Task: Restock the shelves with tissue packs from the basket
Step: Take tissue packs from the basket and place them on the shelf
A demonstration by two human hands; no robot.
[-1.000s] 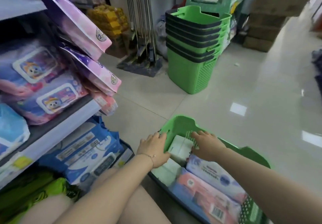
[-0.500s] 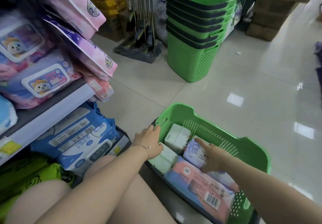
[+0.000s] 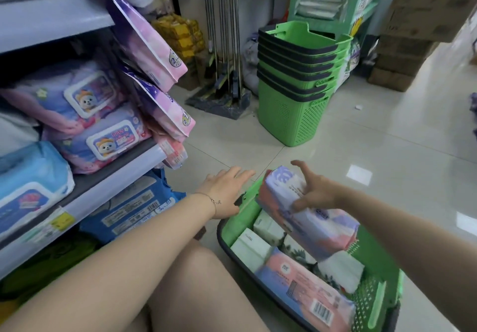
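Tissue pack (image 3: 309, 218): likely light, squashy, slick film.
Right hand (image 3: 317, 192): clamped across its far end.
Left hand (image 3: 227, 192): flat, empty, just beside.

shelves (image 3: 108, 174) left | basket (image 3: 374, 293) right | tissue packs (image 3: 296, 280) in basket | stacked baskets (image 3: 296, 99) behind

This is a shop: shelves (image 3: 85, 194) with price labels carry wet-wipe packs (image 3: 103, 138), and stacked green shopping baskets (image 3: 296, 78) stand on the tiled floor (image 3: 387, 151).

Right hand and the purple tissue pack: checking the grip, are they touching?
Touching. Head view shows the right hand gripping the tissue pack above the basket.
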